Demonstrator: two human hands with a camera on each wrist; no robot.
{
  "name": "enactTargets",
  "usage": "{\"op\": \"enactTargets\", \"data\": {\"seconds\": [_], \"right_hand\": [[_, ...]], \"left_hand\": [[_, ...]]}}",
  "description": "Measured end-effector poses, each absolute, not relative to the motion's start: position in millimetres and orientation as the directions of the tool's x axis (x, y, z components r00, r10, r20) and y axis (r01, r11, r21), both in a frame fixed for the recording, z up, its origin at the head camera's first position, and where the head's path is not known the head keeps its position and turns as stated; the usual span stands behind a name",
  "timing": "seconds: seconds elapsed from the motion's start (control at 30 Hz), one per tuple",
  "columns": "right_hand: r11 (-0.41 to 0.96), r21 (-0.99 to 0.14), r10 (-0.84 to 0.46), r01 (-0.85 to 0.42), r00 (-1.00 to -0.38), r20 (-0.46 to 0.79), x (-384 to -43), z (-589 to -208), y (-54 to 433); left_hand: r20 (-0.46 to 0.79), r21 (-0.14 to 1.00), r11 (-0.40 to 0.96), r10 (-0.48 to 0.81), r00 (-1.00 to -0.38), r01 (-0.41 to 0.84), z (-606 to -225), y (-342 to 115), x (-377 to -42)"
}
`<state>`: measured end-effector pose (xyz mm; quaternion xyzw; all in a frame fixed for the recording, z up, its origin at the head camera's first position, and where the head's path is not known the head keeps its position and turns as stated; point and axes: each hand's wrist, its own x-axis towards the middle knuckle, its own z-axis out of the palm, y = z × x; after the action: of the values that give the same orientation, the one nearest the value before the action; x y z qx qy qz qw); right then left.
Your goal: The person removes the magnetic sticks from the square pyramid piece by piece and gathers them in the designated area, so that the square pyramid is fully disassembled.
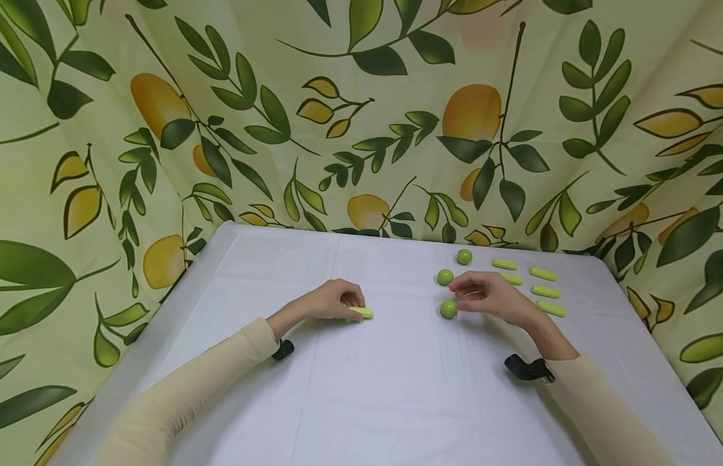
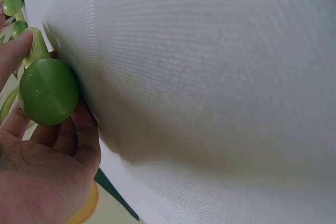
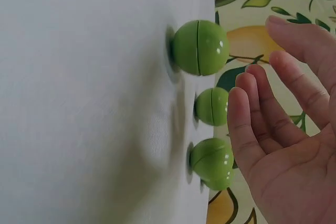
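In the left wrist view, my left hand [image 2: 52, 166] holds a short light green stick [image 2: 37, 48] with a glossy green ball [image 2: 49, 92] at its near end. The thumb lies on the stick, and the other fingers curl behind the ball. From the head view, this left hand [image 1: 332, 299] is low over the table's middle and hides most of the ball. My right hand [image 1: 498, 296] hovers over the right side with bent, parted fingers and nothing between them. Its fingertips are right by the nearest green ball [image 1: 448, 309], a seamed sphere [image 3: 200, 47] in the right wrist view.
Two more green balls [image 1: 445, 277] [image 1: 464, 257] stand farther back. Several light green sticks [image 1: 543, 274] lie in columns beyond and right of my right hand. A white cloth covers the table [image 1: 384, 395]. A leaf-and-fruit patterned curtain [image 1: 361, 129] rises at its back and sides.
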<state>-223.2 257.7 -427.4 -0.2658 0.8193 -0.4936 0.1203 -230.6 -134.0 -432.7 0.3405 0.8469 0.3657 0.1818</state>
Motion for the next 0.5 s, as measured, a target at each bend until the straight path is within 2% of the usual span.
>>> {"op": "enactTargets", "data": {"seconds": [0.27,0.5], "right_hand": [[0.280,-0.900,-0.610,-0.334,-0.786,0.102,-228,-424,231],[0.269,-0.889,-0.636,-0.371,-0.762,0.125,-234,-421,205]], "left_hand": [[-0.074,0.745,0.509,0.706,-0.705,0.431,-434,-135,-231],[-0.079,0.758,0.499,0.709,-0.700,0.420,-434,-139,-230]]}}
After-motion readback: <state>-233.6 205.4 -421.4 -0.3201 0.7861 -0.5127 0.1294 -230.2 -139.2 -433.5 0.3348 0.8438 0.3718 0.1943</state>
